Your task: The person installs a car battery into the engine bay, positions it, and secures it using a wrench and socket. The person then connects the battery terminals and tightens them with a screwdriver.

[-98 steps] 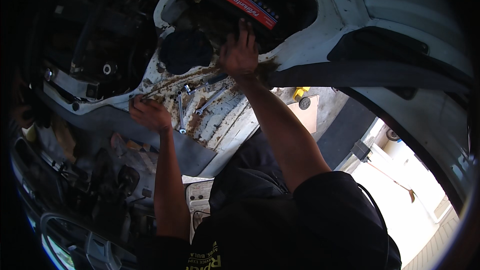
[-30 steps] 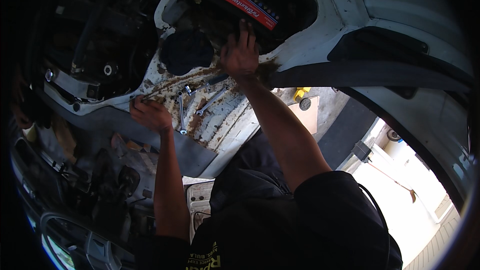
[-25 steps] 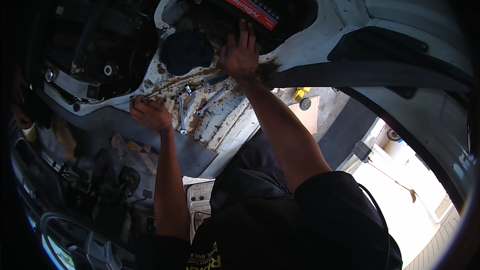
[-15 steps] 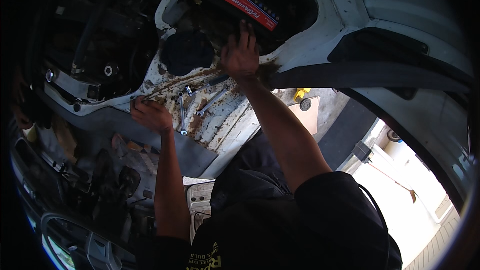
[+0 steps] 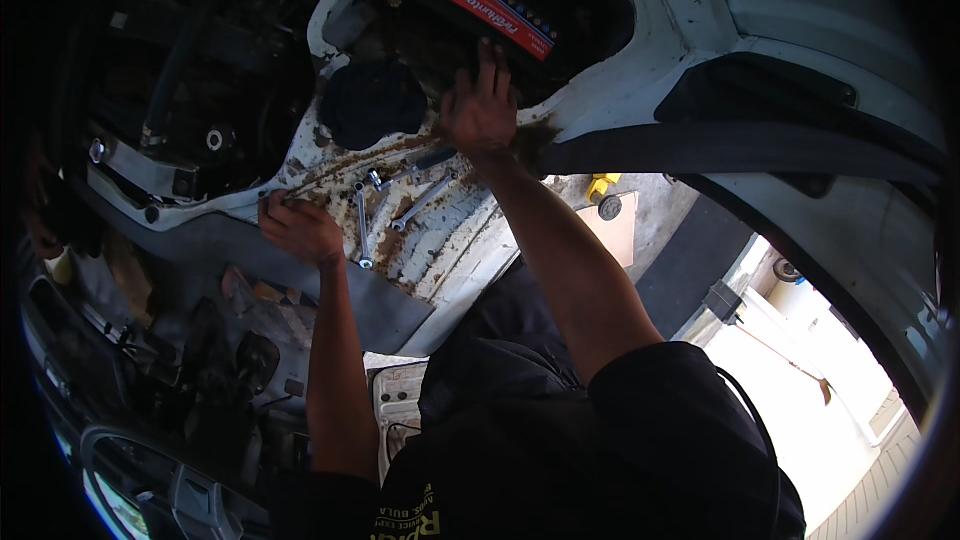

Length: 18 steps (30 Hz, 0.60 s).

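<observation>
My right hand (image 5: 482, 110) has its fingers apart, the tips against the near side of a black car battery (image 5: 488, 12) with a red label. Its wrist rests by the rusty white metal ledge. Further left, my left hand (image 5: 303, 230) has its fingers bent over the metal rim (image 5: 225, 202) of the engine bay. Between the hands, a combination wrench (image 5: 362, 230) and a second wrench (image 5: 424, 203) lie on the ledge. A ratchet with a dark handle (image 5: 432, 158) lies just above them. Dark bunched cloth (image 5: 372, 105) sits left of my right hand.
An open engine bay (image 5: 215, 90) with hoses is at the upper left. Grey floor covering (image 5: 210, 245) and pedals (image 5: 255, 365) lie below it. A dark strip (image 5: 620, 152) runs along the doorway at right. A yellow object (image 5: 603, 187) stands on the floor outside.
Both hands stay in the same places, and the wrenches lie as before. The view has shifted very slightly.
</observation>
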Motion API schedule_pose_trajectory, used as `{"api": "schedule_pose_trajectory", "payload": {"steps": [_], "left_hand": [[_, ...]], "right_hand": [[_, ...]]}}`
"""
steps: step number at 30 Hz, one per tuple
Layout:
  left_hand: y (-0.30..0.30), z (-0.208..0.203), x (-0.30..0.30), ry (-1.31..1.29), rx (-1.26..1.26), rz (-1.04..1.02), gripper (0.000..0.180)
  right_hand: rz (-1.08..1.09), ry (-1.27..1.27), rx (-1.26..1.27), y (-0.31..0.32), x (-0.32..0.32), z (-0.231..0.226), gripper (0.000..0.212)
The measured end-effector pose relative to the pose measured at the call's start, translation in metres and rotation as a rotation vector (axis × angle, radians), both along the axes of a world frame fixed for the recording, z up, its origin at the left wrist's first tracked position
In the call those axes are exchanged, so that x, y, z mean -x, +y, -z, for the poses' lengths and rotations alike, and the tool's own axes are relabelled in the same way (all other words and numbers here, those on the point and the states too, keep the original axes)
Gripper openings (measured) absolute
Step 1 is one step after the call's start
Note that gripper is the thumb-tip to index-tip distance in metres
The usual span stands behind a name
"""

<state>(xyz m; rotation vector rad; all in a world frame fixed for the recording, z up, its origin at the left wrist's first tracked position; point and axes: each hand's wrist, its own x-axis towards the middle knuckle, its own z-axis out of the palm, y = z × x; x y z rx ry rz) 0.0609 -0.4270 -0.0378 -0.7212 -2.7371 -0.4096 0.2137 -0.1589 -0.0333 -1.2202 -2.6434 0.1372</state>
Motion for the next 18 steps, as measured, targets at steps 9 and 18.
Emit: {"api": "schedule_pose_trajectory", "payload": {"steps": [9, 18], "left_hand": [[-0.0015, 0.0015, 0.0002, -0.009, 0.006, 0.002, 0.021], [-0.0006, 0.0012, -0.0003, -0.010, 0.023, -0.005, 0.020]], "right_hand": [[0.005, -0.012, 0.002, 0.0008, 0.0009, 0.0020, 0.031], [0.000, -0.008, -0.008, 0.0012, 0.0003, 0.0022, 0.030]]}}
